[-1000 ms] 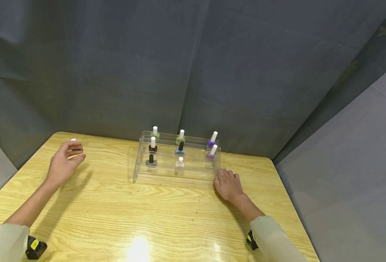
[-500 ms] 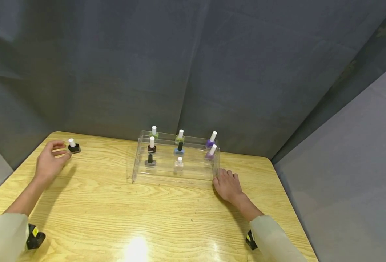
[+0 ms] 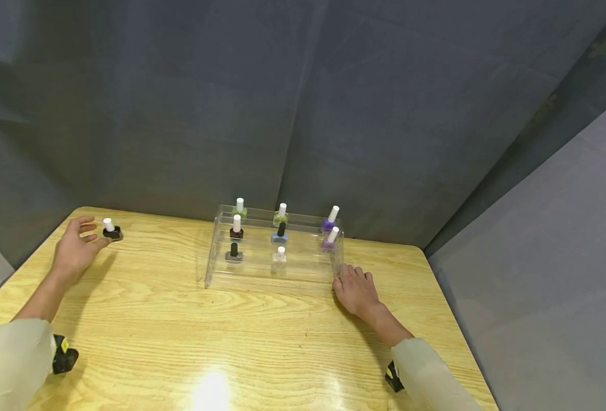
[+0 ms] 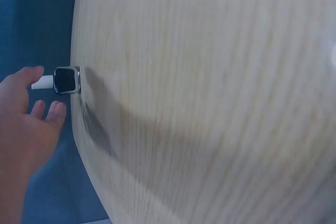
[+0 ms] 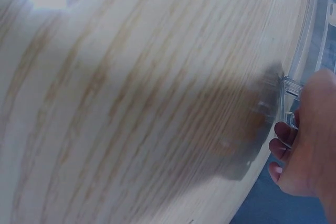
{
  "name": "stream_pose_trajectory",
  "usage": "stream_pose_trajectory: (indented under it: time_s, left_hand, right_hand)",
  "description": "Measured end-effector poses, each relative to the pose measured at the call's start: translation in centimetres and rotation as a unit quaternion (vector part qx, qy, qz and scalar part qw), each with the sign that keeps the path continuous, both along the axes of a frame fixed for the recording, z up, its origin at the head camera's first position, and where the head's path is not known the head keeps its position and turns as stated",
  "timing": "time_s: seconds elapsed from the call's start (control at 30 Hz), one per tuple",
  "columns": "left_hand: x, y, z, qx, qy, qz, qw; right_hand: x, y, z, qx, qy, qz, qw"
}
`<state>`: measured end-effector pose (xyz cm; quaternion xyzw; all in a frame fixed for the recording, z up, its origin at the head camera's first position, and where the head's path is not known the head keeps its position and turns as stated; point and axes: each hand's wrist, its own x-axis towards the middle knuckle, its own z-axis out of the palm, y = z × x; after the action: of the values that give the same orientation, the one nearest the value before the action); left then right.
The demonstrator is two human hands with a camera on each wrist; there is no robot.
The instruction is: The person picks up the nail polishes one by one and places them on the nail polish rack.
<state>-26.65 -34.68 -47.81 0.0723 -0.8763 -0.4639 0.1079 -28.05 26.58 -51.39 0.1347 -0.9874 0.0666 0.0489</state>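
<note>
My left hand (image 3: pixel 74 248) is at the table's far left, fingers loosely bent and spread around empty air. Just right of its fingertips, a nail polish bottle (image 3: pixel 112 232) with black polish and a white cap stands upright. In the left wrist view this bottle (image 4: pixel 65 80) shows between thumb and fingers. My right hand (image 3: pixel 356 291) grips the right front corner of a clear acrylic stepped rack (image 3: pixel 272 283); in the right wrist view its fingers (image 5: pixel 281 150) curl at the rack's end. The rack bears several nail polish bottles, among them a blue one (image 3: pixel 279 235) with a black cap.
Green bottles (image 3: pixel 239 210) and a purple one (image 3: pixel 330 224) stand on the rack's top step. A dark cloth (image 3: pixel 180 114) hangs behind the wooden table (image 3: pixel 262 342). A light panel (image 3: pixel 554 240) rises at the right.
My left hand has drawn back to the left from in front of the black nail polish bottle, which now shows fully. The right hand stays at the rack's corner.
</note>
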Motion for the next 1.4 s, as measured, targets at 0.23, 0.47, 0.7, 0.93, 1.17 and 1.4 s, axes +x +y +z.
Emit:
stream_pose_trajectory:
  time_s: [0.23, 0.47, 0.7, 0.93, 1.17, 1.4]
  left_hand:
    - [-0.5, -0.3, 0.0, 0.009, -0.026, -0.027, 0.9992]
    - [-1.4, -0.7, -0.4, 0.002, -0.039, -0.073, 0.9966]
    - [-1.8, -0.7, -0.7, -0.006, -0.037, -0.074, 0.9965]
    - [-2.4, -0.3, -0.4, -0.021, -0.035, -0.08, 0.996]
    - [-2.5, 0.7, -0.5, -0.048, -0.017, -0.04, 0.9979]
    - [-2.6, 1.8, -0.8, -0.093, -0.01, -0.049, 0.9944]
  right_hand:
    - [0.0, -0.1, 0.1, 0.006, -0.005, -0.003, 1.0]
    - [0.0, -0.1, 0.1, 0.009, -0.006, -0.002, 1.0]
    - [0.1, -0.1, 0.1, 0.008, -0.007, 0.0, 1.0]
    - [0.0, -0.1, 0.0, 0.009, -0.008, -0.005, 1.0]
    - [0.0, 0.0, -0.1, 0.008, -0.008, -0.006, 1.0]
    - [0.1, -0.1, 0.1, 0.004, -0.012, -0.004, 1.0]
